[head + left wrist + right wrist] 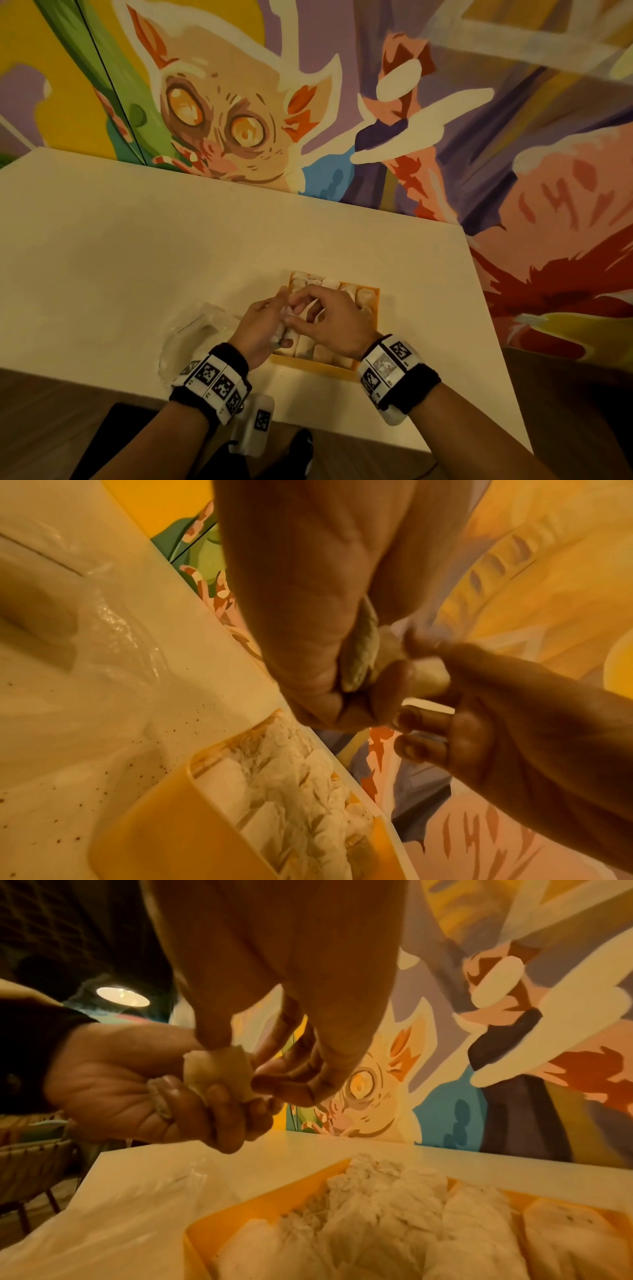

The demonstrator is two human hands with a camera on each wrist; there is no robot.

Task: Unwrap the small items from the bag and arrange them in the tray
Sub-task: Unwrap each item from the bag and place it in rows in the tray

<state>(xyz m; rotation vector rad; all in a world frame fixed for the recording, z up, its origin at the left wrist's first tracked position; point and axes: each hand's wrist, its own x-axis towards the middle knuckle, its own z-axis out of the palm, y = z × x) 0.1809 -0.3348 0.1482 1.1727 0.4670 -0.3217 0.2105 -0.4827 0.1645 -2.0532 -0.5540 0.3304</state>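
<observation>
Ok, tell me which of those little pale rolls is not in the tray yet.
The roll held up between both hands: the left hand grips it, the right hand pinches its wrapper. All the other rolls lie packed in the yellow tray.

Both forearms reach forward, wrists banded, hands meeting close together above the table. Left hand (pixel 262 320) fingers curled in a grip, palm turned inward. Right hand (pixel 330 320) thumb and forefinger pinching, other fingers loosely bent.

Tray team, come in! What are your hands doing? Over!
Both hands, left hand and right hand, gripping one small wrapped item above the tray. Tray nearly full. Bag lies left. Nothing blocking.
</observation>
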